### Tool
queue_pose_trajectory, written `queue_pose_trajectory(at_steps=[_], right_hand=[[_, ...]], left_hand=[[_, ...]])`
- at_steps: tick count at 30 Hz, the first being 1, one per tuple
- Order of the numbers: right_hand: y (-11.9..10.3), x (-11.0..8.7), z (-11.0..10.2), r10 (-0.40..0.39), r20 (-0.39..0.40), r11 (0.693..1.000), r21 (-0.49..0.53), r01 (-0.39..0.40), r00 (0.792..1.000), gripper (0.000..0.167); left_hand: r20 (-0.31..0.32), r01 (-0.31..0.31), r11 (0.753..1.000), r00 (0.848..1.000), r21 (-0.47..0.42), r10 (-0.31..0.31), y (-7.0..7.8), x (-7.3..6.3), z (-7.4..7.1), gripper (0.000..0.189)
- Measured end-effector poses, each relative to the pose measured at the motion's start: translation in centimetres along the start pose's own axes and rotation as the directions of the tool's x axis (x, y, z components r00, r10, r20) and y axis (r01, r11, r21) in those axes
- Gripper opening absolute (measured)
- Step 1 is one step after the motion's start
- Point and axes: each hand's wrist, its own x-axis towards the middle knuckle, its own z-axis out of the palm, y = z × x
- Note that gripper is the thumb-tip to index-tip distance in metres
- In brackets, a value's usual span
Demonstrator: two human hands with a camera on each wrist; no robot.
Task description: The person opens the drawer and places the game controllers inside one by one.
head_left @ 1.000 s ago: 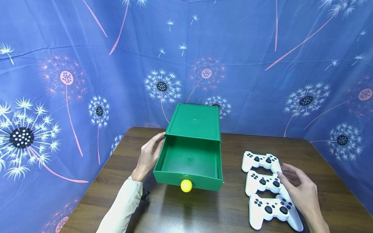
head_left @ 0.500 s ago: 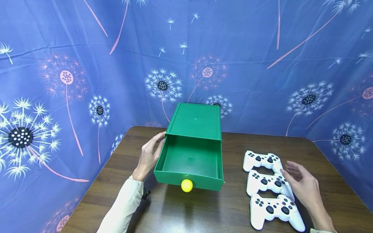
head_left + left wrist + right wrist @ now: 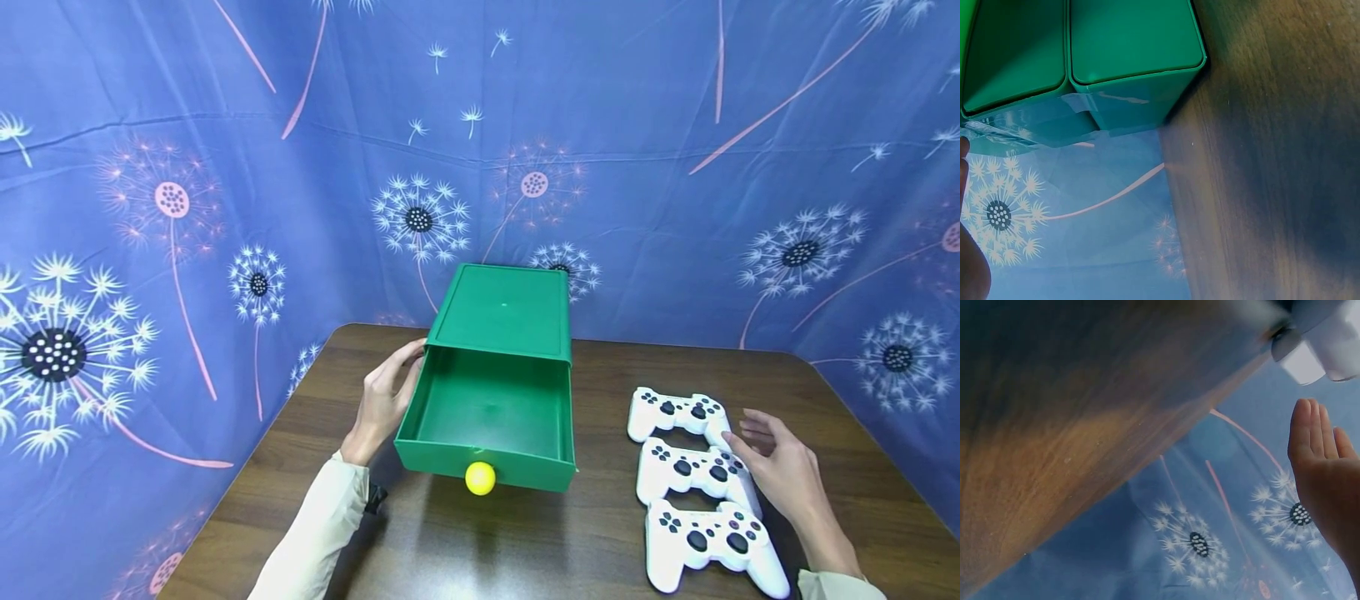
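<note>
My left hand rests its fingers against the left side of a green drawer box. The box's drawer is pulled out toward me, its inside bare, with a round yellow knob on the front panel. In the left wrist view, the box's side shows two tiers joined with clear tape. Three white game controllers lie in a column on the right: a far one, a middle one and a near one. Beside their right grips my right hand hovers holding nothing, fingers extended in the right wrist view.
Everything stands on a dark brown wooden table with rounded far corners. A blue curtain with dandelion prints hangs behind the table and along its sides. The box sits near the table's back edge.
My right hand has drawn slightly right, away from the controllers, and its sleeve has come into view. My left hand, the box and its drawer stay as they were.
</note>
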Motion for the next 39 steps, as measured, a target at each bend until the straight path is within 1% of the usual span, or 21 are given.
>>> queue_pose_trajectory(at_steps=[3, 7, 11, 15, 18, 21, 25, 31, 35, 39], right_hand=[[0.4, 0.5, -0.1, 0.05, 0.04, 0.999, 0.003, -0.05, 0.998, 0.062], [0.8, 1.3, 0.1, 0.101, 0.103, 0.995, -0.011, -0.1, 0.99, 0.069], [1.0, 2.1, 0.3, 0.125, 0.176, 0.992, -0.025, -0.123, 0.976, 0.073], [1.3, 2.7, 0.6, 0.111, 0.233, 0.994, -0.04, -0.105, 0.966, 0.072], [1.5, 3.1, 0.7, 0.088, 0.256, 0.996, -0.052, -0.077, 0.963, 0.072], [1.6, 3.5, 0.9, 0.097, 0.284, 0.995, -0.057, -0.084, 0.954, 0.074], [1.6, 3.9, 1.2, 0.137, 0.309, 0.99, -0.069, -0.121, 0.941, 0.075], [1.8, 4.2, 1.5, 0.17, 0.307, 0.985, -0.066, -0.158, 0.936, 0.076], [2.1, 4.4, 1.6, 0.191, 0.333, 0.982, -0.064, -0.18, 0.923, 0.082], [2.2, 4.6, 1.6, 0.211, 0.354, 0.978, -0.066, -0.2, 0.911, 0.083]], left_hand=[[0.008, 0.006, 1.0, 1.0, -0.001, -0.006, 0.1, 0.1, 0.0, 0.052], [0.005, 0.003, 1.0, 1.0, 0.001, -0.003, 0.2, 0.1, 0.0, 0.051], [0.005, 0.003, 1.0, 1.0, 0.001, -0.003, 0.1, 0.1, -0.1, 0.051], [0.011, 0.003, 1.0, 1.0, -0.002, -0.003, 0.0, 0.0, -0.1, 0.052], [0.021, 0.005, 1.0, 1.0, 0.003, -0.005, 0.0, 0.0, -0.1, 0.052], [0.03, 0.001, 1.0, 1.0, 0.008, -0.002, 0.0, 0.0, -0.1, 0.052], [0.037, 0.01, 1.0, 0.999, 0.016, -0.011, 0.1, -0.1, -0.1, 0.052], [0.037, 0.016, 1.0, 0.999, 0.012, -0.016, 0.1, -0.1, -0.1, 0.054], [0.034, 0.015, 1.0, 0.999, -0.002, -0.015, 0.0, -0.1, 0.0, 0.054], [0.032, 0.013, 1.0, 0.999, -0.01, -0.013, 0.1, 0.0, 0.0, 0.055]])
